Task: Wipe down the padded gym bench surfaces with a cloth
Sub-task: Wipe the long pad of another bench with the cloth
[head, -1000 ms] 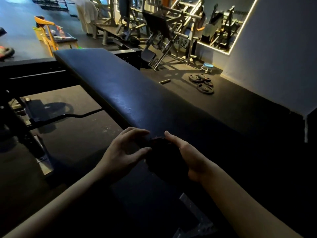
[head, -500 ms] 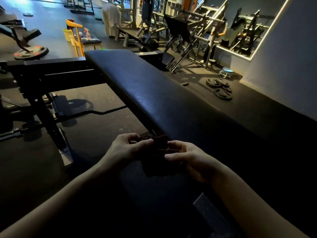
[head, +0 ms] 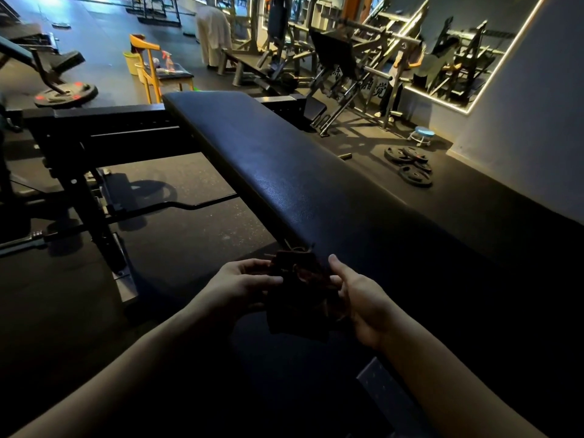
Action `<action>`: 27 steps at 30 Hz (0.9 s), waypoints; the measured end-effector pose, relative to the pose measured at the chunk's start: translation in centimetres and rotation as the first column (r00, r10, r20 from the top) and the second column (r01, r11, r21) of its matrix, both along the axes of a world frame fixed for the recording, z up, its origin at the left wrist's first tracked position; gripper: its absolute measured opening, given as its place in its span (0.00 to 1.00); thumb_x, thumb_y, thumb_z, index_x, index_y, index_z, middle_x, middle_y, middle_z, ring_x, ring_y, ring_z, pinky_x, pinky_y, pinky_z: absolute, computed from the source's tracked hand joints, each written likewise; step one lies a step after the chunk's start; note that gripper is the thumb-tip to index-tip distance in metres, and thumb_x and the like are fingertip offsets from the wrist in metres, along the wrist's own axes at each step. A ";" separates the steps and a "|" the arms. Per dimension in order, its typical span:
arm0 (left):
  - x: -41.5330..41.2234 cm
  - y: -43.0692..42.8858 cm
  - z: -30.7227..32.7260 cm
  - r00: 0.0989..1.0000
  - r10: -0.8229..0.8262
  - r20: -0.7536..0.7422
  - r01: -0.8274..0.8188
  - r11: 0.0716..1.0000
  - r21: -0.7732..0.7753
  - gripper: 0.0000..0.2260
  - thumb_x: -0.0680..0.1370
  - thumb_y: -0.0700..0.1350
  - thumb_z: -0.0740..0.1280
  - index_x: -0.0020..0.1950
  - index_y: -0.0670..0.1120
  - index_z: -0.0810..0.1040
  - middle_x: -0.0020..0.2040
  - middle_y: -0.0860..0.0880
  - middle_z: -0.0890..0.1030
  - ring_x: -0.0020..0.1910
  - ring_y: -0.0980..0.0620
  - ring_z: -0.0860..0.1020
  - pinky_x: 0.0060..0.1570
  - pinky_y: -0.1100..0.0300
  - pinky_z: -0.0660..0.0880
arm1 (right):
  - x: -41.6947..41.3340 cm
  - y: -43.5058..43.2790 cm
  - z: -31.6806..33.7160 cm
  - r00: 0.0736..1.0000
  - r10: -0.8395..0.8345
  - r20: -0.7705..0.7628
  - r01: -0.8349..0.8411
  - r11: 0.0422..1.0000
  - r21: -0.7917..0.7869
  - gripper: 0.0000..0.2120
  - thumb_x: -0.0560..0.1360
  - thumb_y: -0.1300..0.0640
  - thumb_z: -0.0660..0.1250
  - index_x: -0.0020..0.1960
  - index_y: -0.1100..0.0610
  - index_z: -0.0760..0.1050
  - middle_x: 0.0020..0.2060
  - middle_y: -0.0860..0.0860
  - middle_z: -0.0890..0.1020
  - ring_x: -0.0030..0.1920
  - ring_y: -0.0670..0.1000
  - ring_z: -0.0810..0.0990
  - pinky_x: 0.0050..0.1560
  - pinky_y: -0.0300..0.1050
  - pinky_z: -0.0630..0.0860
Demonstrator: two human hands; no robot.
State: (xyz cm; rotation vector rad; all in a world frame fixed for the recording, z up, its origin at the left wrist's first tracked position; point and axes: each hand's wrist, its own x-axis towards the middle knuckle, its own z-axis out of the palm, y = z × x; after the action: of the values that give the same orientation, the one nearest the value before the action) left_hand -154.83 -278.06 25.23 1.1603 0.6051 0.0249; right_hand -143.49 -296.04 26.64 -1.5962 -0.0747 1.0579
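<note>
A long black padded bench (head: 268, 159) runs from the near centre up and away to the left. Just in front of its near end, a dark crumpled cloth (head: 300, 292) hangs between both my hands. My left hand (head: 240, 286) pinches the cloth's left side with thumb and curled fingers. From the right, my right hand (head: 360, 298) grips the cloth, thumb raised. The lower part of the cloth fades into shadow.
A black steel rack frame (head: 94, 134) and a barbell (head: 132, 216) stand left of the bench. Weight plates (head: 410, 165) and a small blue stool (head: 422, 135) lie on the floor at right. Behind are an orange chair (head: 148, 64), gym machines and a mirrored wall.
Both hands have drawn the cloth off the pad toward me and bunched it between them. The view has tilted down slightly.
</note>
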 end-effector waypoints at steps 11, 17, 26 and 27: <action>-2.2 -0.6 0.2 0.993 0.079 0.091 -0.095 0.978 0.188 0.27 0.73 0.27 0.72 0.64 0.48 0.70 0.51 0.37 0.82 0.40 0.48 0.86 0.34 0.62 0.80 | -1.8 0.2 -0.3 0.973 -0.073 0.217 0.068 0.997 0.031 0.26 0.76 0.68 0.70 0.68 0.48 0.70 0.59 0.56 0.79 0.54 0.57 0.85 0.49 0.50 0.84; -2.9 -0.6 0.1 0.979 -0.158 0.131 0.046 0.791 0.610 0.23 0.64 0.48 0.79 0.58 0.54 0.80 0.52 0.53 0.85 0.52 0.55 0.84 0.54 0.58 0.82 | -2.2 0.2 0.6 0.982 -0.022 0.190 0.002 0.994 0.106 0.15 0.79 0.67 0.66 0.61 0.52 0.78 0.60 0.58 0.80 0.54 0.60 0.84 0.46 0.55 0.85; -2.3 0.6 2.4 0.986 -0.168 -0.005 0.128 0.729 0.673 0.11 0.75 0.36 0.74 0.54 0.47 0.84 0.46 0.45 0.87 0.45 0.48 0.86 0.45 0.55 0.84 | -1.7 0.4 1.2 0.721 0.355 0.595 -0.338 0.930 -0.145 0.09 0.73 0.60 0.77 0.52 0.60 0.82 0.45 0.59 0.85 0.45 0.54 0.86 0.45 0.50 0.83; -2.4 0.7 2.7 0.987 -0.162 -0.017 0.131 0.725 0.677 0.08 0.75 0.38 0.74 0.52 0.47 0.84 0.44 0.45 0.87 0.43 0.49 0.86 0.42 0.58 0.83 | -1.3 0.5 1.3 0.686 0.381 0.620 -0.353 0.919 -0.175 0.09 0.73 0.58 0.77 0.50 0.60 0.83 0.45 0.58 0.85 0.44 0.53 0.86 0.44 0.48 0.82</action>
State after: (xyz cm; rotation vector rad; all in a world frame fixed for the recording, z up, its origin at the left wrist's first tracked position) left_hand -157.25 -277.33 27.94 1.9202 0.4673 0.1469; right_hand -144.84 -295.57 27.95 -1.9756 -0.8876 0.7467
